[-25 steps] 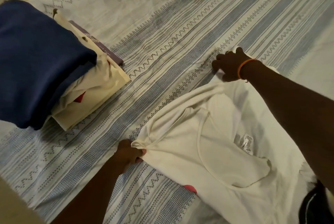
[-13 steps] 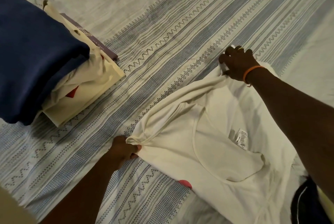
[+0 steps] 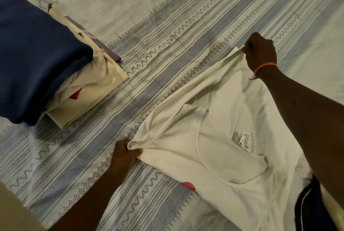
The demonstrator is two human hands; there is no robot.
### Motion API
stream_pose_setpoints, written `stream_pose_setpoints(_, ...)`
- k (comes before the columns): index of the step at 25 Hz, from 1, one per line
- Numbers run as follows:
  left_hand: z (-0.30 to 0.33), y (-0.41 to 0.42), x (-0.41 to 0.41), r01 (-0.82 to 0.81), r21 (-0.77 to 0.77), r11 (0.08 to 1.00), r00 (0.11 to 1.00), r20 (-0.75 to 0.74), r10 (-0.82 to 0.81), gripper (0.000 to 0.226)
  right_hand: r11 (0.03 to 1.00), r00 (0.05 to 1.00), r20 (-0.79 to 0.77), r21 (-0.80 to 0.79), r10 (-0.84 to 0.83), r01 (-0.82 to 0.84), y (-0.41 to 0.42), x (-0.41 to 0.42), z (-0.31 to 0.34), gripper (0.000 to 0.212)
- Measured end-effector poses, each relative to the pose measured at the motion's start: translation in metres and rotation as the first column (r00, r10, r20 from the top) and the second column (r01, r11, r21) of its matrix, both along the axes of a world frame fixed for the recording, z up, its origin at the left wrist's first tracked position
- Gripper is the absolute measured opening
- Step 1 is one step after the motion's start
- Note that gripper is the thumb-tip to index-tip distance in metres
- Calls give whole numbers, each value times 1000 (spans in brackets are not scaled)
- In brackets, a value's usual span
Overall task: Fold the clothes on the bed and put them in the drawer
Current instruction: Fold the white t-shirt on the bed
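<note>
A white T-shirt (image 3: 219, 130) lies spread on the striped bedspread (image 3: 167, 48), its neckline and care label facing up. My left hand (image 3: 124, 153) pinches the shirt's near left corner, where the fabric bunches. My right hand (image 3: 261, 51), with an orange band at the wrist, grips the shirt's far edge and holds it slightly raised off the bed. My right forearm crosses over the shirt's right side.
A stack of folded clothes (image 3: 81, 91), cream and white with a dark blue garment (image 3: 35, 50) on top, sits at the left. A dark garment with a white stripe (image 3: 307, 206) lies at the lower right. A pink item (image 3: 189, 185) peeks from under the shirt.
My right hand has closed on the shirt's far edge and lifted it a little. My left hand keeps its pinch on the near corner.
</note>
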State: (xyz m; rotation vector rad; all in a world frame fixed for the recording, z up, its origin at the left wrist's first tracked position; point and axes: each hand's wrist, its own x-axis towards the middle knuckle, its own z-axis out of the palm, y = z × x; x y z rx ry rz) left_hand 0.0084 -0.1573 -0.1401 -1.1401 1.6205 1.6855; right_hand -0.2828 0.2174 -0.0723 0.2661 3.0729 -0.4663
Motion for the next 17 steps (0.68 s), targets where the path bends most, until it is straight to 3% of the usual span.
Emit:
stream_pose_setpoints(2, 9, 1, 13, -19, -31, 999, 995, -96, 16, 17, 877, 971, 95, -418, -218, 238, 9, -1, 10, 11)
stream_pose_setpoints(4, 20, 6, 18, 126, -289, 949, 940, -271, -208, 12, 701, 942, 181, -631, -283, 332, 19, 6, 20, 22)
stream_pose_setpoints(6, 34, 20, 14, 235, -573, 785, 730, -430, -531, 8, 538, 920, 234, -755, -314, 375, 29, 25, 28, 20)
stream_pose_setpoints(9, 45, 47, 12, 380, -697, 608, 258, -551, -794, 17, 307, 860, 303, -843, -410, 443, 57, 57, 20, 16)
stream_pose_setpoints(11, 46, 68, 18, 449, -751, 484, 24, -532, -847, 15, 200, 804, 365, -843, -469, 500, 76, 75, 8, 15)
stream_pose_setpoints(13, 44, 92, 27, 479, -789, 384, -109, -488, -866, 13, 107, 730, 436, -818, -526, 566, 87, 90, -6, 13)
stream_pose_setpoints(15, 39, 115, 40, 484, -839, 248, -242, -400, -884, 14, -53, 645, 511, -805, -568, 591, 91, 102, -19, 11)
stream_pose_setpoints(17, 30, 131, 52, 470, -874, 127, -337, -310, -889, 17, -77, 621, 530, -793, -577, 604, 92, 110, -31, 13)
